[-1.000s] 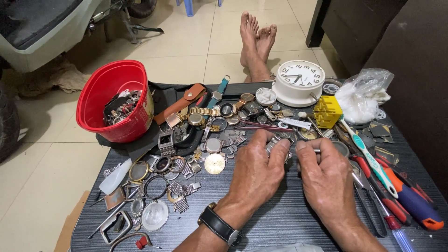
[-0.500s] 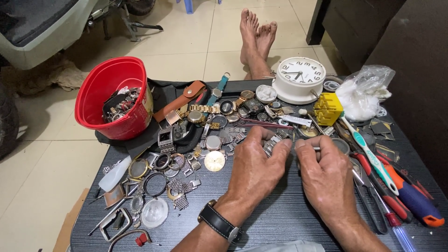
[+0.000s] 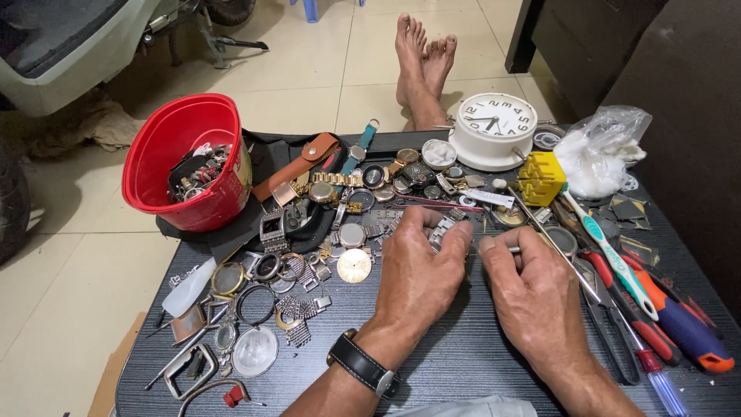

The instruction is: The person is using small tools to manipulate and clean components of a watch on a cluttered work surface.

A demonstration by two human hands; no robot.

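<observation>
The person's left hand [image 3: 421, 270] lies on the dark ribbed table [image 3: 478, 363], and its fingers are closed on a silver metal link watch bracelet [image 3: 441, 230], which sits just under the fingertips near the middle of the table. The right hand [image 3: 532, 289] is just beside it, with thumb and forefinger pinched together on a small thin metal piece [image 3: 513, 249] that points toward the bracelet (it is too small to say if it is a pin or a tool tip). A black leather wristwatch [image 3: 363, 363] is on the left wrist.

Around the hands there are many loose parts: a round gold watch dial [image 3: 354, 265] to the left, a red plastic bucket [image 3: 185, 162] with watch pieces inside, a white round alarm clock [image 3: 494, 127] behind, a yellow plastic block [image 3: 540, 177], and a white and teal toothbrush [image 3: 610, 255] near the red-handled pliers [image 3: 641, 324] on the right.

To do this step well, it seems wise to keep the bracelet pressed flat against the table so it cannot turn, and to bring the thin piece in line with the link, with a small force only. A slip could send the tiny part into the clutter, where finding it would be hard.
</observation>
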